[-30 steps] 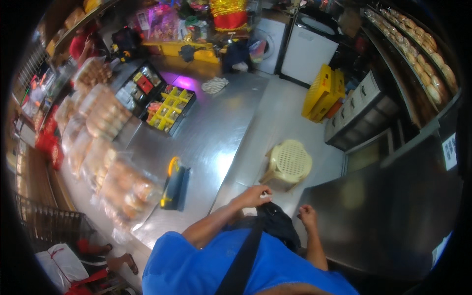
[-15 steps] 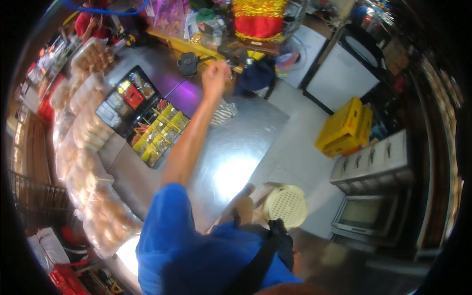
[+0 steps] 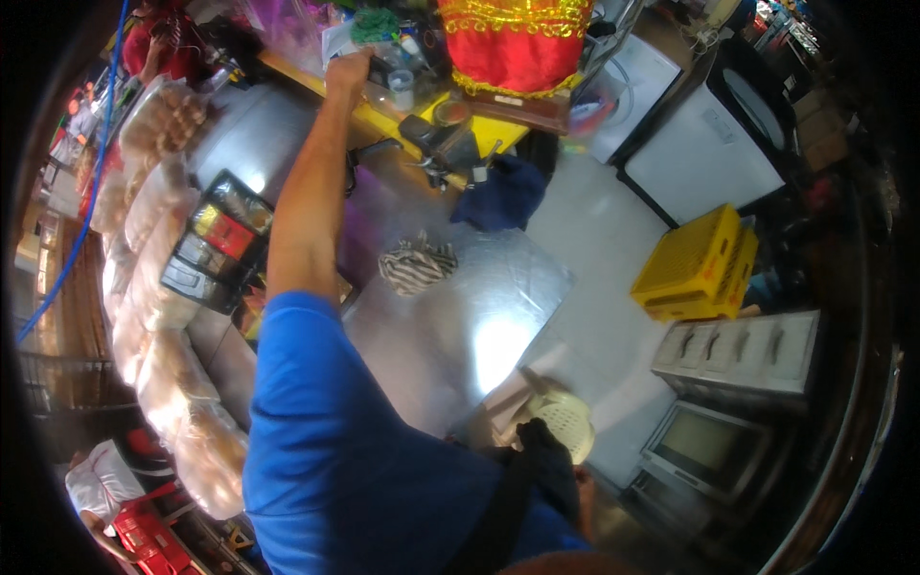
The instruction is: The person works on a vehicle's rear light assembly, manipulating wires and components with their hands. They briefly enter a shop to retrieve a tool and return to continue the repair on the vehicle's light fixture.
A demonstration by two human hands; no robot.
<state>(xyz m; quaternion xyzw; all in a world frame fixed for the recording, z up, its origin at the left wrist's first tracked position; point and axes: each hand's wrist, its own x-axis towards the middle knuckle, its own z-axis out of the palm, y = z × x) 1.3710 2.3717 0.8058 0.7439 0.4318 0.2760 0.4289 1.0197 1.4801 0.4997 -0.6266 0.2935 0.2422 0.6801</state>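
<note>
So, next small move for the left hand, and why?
Probably lift the left hand clear before drawing it back: it's at the crowded yellow ledge, with a translucent cup close on its right that a sideways pull might knock. Can't tell whether it grips anything.

White glare on metal tabletop [image 3: 503, 347]

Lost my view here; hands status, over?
Left hand at cluttered yellow ledge, grip unclear. Right hand low, mostly hidden. Cup close beside left hand.

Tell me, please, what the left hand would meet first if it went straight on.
Probably the green bundle, just beyond the left hand in the picture, though depth is unclear.
</note>
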